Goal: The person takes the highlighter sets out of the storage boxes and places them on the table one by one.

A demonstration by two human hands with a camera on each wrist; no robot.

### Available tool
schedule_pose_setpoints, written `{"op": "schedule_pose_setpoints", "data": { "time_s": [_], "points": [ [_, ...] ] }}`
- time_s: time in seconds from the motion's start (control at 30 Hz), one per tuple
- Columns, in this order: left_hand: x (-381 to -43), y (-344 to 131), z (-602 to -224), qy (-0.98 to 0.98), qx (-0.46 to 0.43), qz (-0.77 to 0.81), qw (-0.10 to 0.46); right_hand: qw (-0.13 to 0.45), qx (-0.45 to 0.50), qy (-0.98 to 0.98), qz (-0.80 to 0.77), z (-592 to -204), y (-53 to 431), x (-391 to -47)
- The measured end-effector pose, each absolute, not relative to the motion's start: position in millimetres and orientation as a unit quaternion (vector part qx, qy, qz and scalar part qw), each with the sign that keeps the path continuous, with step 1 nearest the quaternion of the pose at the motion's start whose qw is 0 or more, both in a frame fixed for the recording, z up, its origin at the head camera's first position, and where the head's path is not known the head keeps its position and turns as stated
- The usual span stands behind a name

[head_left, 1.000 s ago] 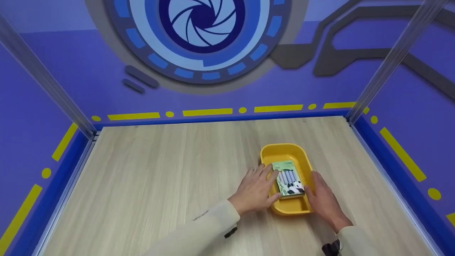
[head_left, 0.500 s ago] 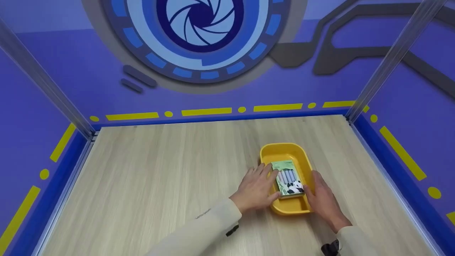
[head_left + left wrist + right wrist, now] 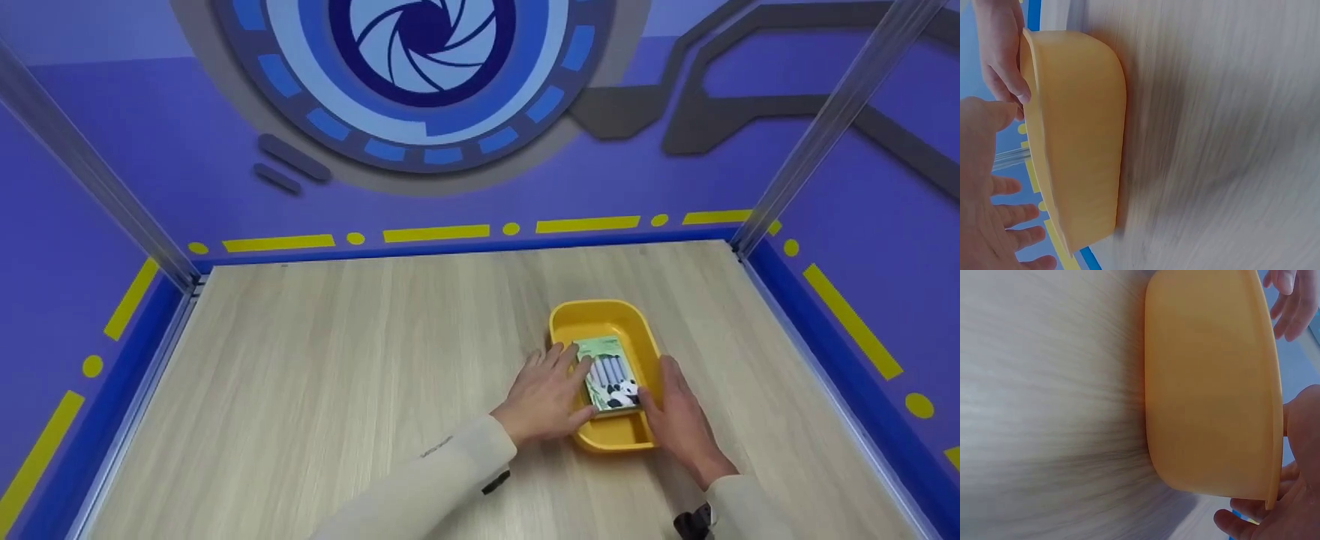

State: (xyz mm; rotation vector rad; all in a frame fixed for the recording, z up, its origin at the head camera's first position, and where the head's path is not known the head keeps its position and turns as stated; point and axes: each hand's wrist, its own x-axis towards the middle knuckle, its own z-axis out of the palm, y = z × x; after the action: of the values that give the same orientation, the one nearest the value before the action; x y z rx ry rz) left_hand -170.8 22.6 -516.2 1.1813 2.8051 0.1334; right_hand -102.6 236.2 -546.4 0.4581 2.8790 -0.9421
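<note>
Tray [image 3: 568,319] of yellow plastic holds a panda-printed box [image 3: 611,379] between two bare hands

The tray is a rounded rectangle with soft corners and smooth walls that flare toward a thin, lipped rim. Both wrist views show its matte outer side, plain and gently curved, standing on the tabletop [image 3: 337,375], whose pale wood-look surface is streaked with fine parallel grain. Inside the tray, flat on its back, lies the box: a slim, crisp-edged block in pale green, its face carrying a row of slender pastel sticks and a black-and-white panda at the near end.

The left hand [image 3: 546,394] reaches over the left rim with its fingers spread wide, the tips over the box's left edge; whether they touch it cannot be told. The right hand [image 3: 682,416] straddles the right wall, thumb inside near the box, slightly bent fingers along the outside; whether it pinches the plastic is unclear.

Loose cream sleeves [image 3: 442,472] cover the forearms. Behind, a flat violet-blue wall [image 3: 450,206] bears yellow dashes and dots, with straight, glossy metal posts [image 3: 817,142] at the corners.
</note>
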Motion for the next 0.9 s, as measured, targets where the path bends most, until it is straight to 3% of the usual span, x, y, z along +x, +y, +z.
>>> {"op": "schedule_pose_setpoints", "data": {
  "time_s": [0.4, 0.63, 0.9],
  "points": [
    [-176, 27, -519, 0.918, 0.394, 0.029, 0.033, 0.032, 0.134, 0.942, -0.306, -548, 239, -102],
    [-178, 31, -519, 0.920, 0.389, 0.036, 0.039, 0.073, 0.150, 0.937, -0.306, -541, 247, -102],
    [-179, 32, -520, 0.919, 0.390, 0.027, 0.046, 0.110, 0.105, 0.940, -0.307, -537, 262, -100]
  ]
}}
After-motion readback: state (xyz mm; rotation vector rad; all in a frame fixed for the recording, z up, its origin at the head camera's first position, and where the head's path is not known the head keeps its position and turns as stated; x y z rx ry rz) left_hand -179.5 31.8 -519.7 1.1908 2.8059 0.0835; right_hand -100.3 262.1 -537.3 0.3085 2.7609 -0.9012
